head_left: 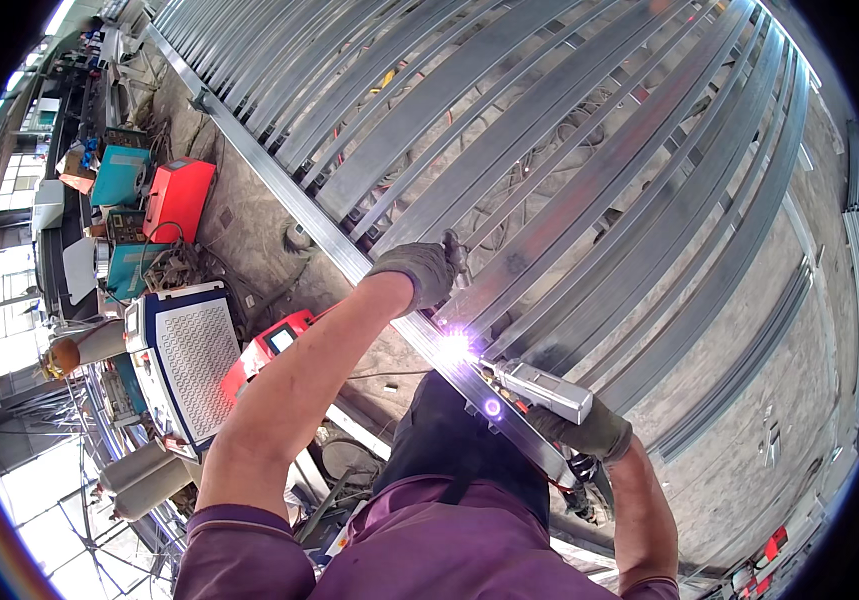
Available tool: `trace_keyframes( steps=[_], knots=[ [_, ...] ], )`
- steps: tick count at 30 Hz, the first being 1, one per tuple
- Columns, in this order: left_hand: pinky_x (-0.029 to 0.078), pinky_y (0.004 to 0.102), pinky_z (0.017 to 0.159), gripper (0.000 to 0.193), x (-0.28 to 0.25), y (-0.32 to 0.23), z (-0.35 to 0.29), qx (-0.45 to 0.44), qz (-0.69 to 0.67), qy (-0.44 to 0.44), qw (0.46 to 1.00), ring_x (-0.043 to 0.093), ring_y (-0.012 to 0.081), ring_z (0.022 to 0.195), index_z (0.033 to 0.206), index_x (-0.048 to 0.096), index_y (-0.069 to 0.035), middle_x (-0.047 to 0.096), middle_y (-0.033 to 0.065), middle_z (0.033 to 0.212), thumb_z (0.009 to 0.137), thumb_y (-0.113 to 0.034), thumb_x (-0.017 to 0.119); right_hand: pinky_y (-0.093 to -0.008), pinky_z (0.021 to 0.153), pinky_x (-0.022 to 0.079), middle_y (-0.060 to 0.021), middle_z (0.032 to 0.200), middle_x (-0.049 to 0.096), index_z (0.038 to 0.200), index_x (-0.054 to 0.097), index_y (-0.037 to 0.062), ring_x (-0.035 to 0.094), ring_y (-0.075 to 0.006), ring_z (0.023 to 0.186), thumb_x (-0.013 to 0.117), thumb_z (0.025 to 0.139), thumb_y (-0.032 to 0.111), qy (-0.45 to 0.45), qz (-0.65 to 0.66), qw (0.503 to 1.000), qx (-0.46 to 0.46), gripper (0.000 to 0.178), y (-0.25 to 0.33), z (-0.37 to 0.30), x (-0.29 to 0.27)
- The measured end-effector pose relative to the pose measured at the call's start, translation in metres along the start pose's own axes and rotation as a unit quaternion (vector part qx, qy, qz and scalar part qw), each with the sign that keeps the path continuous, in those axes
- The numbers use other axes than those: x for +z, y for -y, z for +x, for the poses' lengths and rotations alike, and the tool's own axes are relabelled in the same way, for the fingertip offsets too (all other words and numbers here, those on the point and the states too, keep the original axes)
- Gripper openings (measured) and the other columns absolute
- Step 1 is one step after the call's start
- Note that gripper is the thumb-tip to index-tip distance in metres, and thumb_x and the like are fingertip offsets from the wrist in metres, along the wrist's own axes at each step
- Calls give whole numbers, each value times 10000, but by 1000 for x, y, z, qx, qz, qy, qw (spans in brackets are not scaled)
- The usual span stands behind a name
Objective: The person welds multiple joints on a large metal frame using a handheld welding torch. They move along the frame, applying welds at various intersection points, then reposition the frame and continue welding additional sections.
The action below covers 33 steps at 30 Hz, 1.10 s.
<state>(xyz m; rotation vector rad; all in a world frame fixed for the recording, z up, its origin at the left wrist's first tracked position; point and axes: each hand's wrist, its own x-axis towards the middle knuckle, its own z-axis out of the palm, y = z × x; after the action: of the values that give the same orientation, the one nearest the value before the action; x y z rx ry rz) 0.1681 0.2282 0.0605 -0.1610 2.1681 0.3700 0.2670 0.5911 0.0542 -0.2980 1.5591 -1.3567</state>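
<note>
The person is leaning over a large steel frame (569, 170) of long parallel metal slats, which is filling most of the view. The left hand (419, 272), in a grey work glove, is reaching forward with its grip clenched around a small dark part (456, 252) at the edge of a slat, just beyond the frame's long square-tube rail (329, 240). The right hand (589, 432), also gloved, is grasping the handle of a silver welding gun (544, 390), its fingers closed around it. The gun is lying low along the rail, its tip pointing toward a bright white-violet welding flash (452, 348) that is glowing on the rail between the two hands, nearer the gun. The person is wearing a purple shirt (419, 545), the bare forearms coming in from the lower edge.

To the left, well apart from the hands, a white welding machine with a perforated panel (184, 355) is standing on the floor, with a red machine (179, 197) and a teal one (119, 175) farther back. Grey gas cylinders (144, 475) are lying near the lower left.
</note>
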Motion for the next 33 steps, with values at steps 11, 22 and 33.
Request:
trace_keyframes(
  steps=[11,22,33],
  knots=[
    [548,487,946,459,5,3,4,11,37,-6,999,716,388,1082,1189,715,17,743,233,1125,1031,-269,393,-314,932,589,-95,1223,753,1321,667,50,713,-169,1122,771,967,188,5,1,1000,3,393,4,-4,-1],
    [504,469,1016,474,9,5,5,8,24,-21,999,684,364,1168,1238,704,10,711,232,1233,1018,-268,390,-307,949,582,-102,1230,749,1336,659,41,707,-164,1140,768,969,173,13,3,999,37,405,1,-9,-2],
    [552,448,932,433,18,13,16,41,71,-48,996,718,352,1098,1256,658,86,737,239,1140,956,-188,508,-297,923,591,-89,1183,766,1297,682,33,730,-164,1085,759,969,150,8,30,997,73,357,1,-17,0]
  ],
)
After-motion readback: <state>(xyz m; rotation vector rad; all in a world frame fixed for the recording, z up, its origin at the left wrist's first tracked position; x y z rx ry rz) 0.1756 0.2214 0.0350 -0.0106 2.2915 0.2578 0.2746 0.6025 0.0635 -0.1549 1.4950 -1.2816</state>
